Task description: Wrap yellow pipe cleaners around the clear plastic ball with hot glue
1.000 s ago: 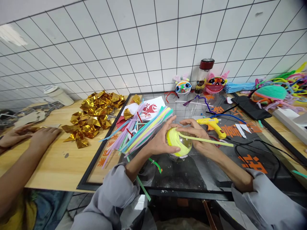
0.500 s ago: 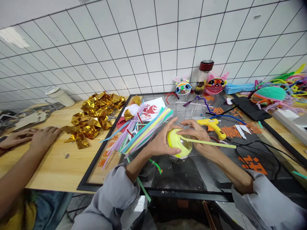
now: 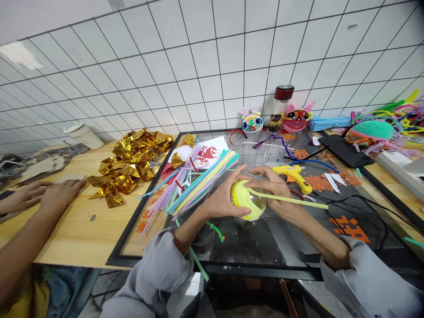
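Observation:
Between my hands is a clear ball (image 3: 261, 202), partly covered by bands of yellow pipe cleaner (image 3: 245, 198). My left hand (image 3: 221, 196) curves round the ball's left side, thumb across the front. My right hand (image 3: 270, 183) grips it from the upper right, fingers pressing on the top. A loose yellow pipe-cleaner end (image 3: 303, 202) sticks out to the right, past my right hand. Left of my hands lies a bundle of pastel pipe cleaners (image 3: 202, 183). A yellow glue gun (image 3: 294, 176) lies just beyond my right hand.
Gold foil shapes (image 3: 132, 159) lie to the left, near a co-worker's hands (image 3: 62, 194). Two decorated faces (image 3: 252, 123) and a red-lidded bottle (image 3: 280, 108) stand by the tiled wall. Black cable (image 3: 361, 198), a dark phone-like pouch (image 3: 347, 150) and more pipe cleaners (image 3: 334, 121) are on the right.
The loose yellow pipe-cleaner end has shifted slightly right and down. My hands keep their hold on the ball with small finger movements.

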Motion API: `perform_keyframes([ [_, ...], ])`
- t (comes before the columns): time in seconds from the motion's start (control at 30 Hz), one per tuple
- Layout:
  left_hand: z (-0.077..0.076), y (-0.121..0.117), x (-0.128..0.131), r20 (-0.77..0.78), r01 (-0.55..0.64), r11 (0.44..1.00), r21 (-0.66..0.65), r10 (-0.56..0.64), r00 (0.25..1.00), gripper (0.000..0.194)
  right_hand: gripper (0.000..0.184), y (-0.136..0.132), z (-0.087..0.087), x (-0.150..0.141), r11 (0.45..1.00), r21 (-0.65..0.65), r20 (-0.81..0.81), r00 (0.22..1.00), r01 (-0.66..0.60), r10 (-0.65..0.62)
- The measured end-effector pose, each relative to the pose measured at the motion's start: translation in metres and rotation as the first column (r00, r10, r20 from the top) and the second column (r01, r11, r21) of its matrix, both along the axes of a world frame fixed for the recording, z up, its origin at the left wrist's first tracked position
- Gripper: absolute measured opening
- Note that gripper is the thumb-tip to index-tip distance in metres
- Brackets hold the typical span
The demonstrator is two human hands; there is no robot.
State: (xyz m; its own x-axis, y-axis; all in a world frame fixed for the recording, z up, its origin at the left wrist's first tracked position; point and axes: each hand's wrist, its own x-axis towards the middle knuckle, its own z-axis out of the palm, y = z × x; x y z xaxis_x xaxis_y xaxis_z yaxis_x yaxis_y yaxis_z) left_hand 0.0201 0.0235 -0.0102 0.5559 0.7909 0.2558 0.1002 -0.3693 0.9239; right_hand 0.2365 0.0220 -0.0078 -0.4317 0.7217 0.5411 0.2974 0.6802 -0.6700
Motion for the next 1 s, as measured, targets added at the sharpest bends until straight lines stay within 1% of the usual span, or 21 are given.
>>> perform_keyframes([
  [0.17,0.002,-0.001,0.000,-0.024,-0.008,1.000,-0.007,0.007,1.000,0.117,0.030,0.001,-0.003,0.001,1.000,0.010,0.036,0.999,-0.012,0.012],
  [0.4,0.000,0.000,-0.001,-0.026,-0.015,1.000,0.000,0.015,1.000,0.115,0.034,0.003,-0.010,0.003,0.999,0.028,0.077,0.996,-0.039,0.037],
  [0.47,0.000,0.000,-0.001,-0.031,-0.018,1.000,0.002,0.018,0.999,0.116,0.034,0.003,-0.010,0.002,0.999,0.023,0.072,0.997,-0.041,0.039],
  [0.57,-0.001,-0.001,-0.001,-0.029,-0.028,0.999,-0.020,0.027,0.999,0.117,0.038,0.004,-0.001,0.002,0.999,0.027,0.067,0.997,-0.024,0.022],
  [0.67,-0.002,-0.002,-0.001,-0.027,-0.035,0.999,-0.029,0.035,0.999,0.117,0.040,0.004,0.014,0.004,0.997,0.072,0.132,0.991,-0.017,0.008],
  [0.77,-0.003,-0.002,-0.001,-0.048,-0.046,0.999,-0.013,0.045,0.998,0.118,0.039,0.003,0.024,0.004,0.990,0.130,0.196,0.980,-0.061,0.034],
  [0.83,-0.003,-0.001,-0.001,-0.055,-0.051,0.999,-0.009,0.050,0.997,0.118,0.036,0.002,0.025,0.001,0.988,0.133,0.175,0.983,-0.076,0.052],
  [0.87,-0.002,-0.001,-0.001,-0.045,-0.054,0.998,-0.010,0.054,0.998,0.119,0.034,0.001,0.024,0.000,0.991,0.117,0.145,0.989,-0.059,0.041],
  [0.93,-0.002,-0.001,0.000,-0.015,-0.034,0.999,-0.019,0.034,0.999,0.118,0.031,0.001,0.019,-0.003,0.997,0.080,0.058,0.998,0.017,-0.022],
  [1.0,-0.002,-0.001,0.001,0.011,-0.002,1.000,-0.011,0.002,1.000,0.121,0.033,0.002,0.014,-0.004,0.991,0.057,-0.037,0.993,0.118,-0.116],
])
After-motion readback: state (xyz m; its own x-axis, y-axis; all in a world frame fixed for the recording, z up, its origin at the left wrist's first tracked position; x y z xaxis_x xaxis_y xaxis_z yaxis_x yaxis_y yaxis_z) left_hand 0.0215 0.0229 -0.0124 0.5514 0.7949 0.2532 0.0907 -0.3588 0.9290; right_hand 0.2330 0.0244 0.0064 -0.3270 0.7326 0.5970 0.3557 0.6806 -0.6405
